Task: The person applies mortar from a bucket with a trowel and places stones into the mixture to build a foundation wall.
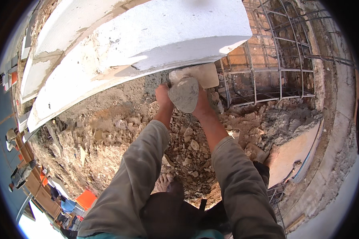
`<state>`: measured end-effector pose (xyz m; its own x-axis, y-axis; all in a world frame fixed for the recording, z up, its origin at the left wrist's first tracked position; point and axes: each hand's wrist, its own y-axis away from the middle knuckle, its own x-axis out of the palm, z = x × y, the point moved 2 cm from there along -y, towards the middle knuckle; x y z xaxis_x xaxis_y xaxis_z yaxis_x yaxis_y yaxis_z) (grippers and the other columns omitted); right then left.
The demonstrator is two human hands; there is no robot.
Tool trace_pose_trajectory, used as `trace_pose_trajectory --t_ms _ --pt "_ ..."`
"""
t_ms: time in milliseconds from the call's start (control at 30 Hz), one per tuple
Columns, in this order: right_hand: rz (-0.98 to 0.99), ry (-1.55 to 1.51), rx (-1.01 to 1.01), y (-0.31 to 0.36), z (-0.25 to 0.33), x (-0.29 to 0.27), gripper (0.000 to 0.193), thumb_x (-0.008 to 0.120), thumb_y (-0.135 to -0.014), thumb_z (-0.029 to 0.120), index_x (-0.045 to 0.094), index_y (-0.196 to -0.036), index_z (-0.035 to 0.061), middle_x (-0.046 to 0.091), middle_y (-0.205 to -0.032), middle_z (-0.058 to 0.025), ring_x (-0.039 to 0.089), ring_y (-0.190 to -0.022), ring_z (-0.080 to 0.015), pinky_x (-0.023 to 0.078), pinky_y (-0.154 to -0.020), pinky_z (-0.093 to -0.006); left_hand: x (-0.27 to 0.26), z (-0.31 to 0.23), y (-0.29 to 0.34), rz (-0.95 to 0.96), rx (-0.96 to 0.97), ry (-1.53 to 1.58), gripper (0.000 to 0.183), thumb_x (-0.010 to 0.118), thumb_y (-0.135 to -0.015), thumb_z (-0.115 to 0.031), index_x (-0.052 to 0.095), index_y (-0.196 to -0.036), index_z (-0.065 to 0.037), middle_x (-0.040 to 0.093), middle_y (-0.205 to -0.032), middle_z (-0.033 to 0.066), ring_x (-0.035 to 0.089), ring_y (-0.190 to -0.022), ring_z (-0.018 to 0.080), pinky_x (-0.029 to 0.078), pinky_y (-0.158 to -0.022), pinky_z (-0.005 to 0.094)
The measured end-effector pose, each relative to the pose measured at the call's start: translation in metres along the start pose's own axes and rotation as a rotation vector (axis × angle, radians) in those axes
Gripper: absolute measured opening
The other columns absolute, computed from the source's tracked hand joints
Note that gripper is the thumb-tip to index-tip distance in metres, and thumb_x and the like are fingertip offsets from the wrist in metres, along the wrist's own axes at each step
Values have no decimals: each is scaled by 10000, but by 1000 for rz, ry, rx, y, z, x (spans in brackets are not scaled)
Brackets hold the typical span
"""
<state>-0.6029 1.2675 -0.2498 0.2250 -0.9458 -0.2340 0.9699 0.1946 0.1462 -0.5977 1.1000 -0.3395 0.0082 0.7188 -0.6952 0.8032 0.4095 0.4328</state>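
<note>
The person's left hand (162, 95) has bent fingers at the near left corner of the pale block (208, 75), while the right hand (203, 104) is at the trowel's (183, 95) right side, mostly hidden behind it (how far open either hand is, and what it grips, cannot be told). The block lies at the white wall's (179, 32) lower edge, beside the left edge of the rebar (281, 71), with the mortar-smeared trowel overlapping its near edge in view. Rubble (192, 144) lies below the hands, and grey mortar (287, 124) borders the board's (293, 153) upper edge.
</note>
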Motion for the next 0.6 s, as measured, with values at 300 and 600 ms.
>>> trace_pose_trajectory --t_ms 300,600 --pt "-35 294 -216 0 -7 7 439 695 -747 91 539 -1150 14 473 -1244 -175 475 -1190 -397 436 -1001 -458 -3 -28 22 53 301 257 130 673 -833 -130 714 -893 -21 666 -699 78 641 -638 143 496 -551 289" --pt "-37 192 -212 5 18 7 507 712 -714 53 503 -1175 53 444 -1297 -210 510 -1153 -439 473 -940 -495 12 8 -8 153 -150 300 162 563 -905 -96 671 -946 17 676 -825 80 658 -710 167 530 -589 294"
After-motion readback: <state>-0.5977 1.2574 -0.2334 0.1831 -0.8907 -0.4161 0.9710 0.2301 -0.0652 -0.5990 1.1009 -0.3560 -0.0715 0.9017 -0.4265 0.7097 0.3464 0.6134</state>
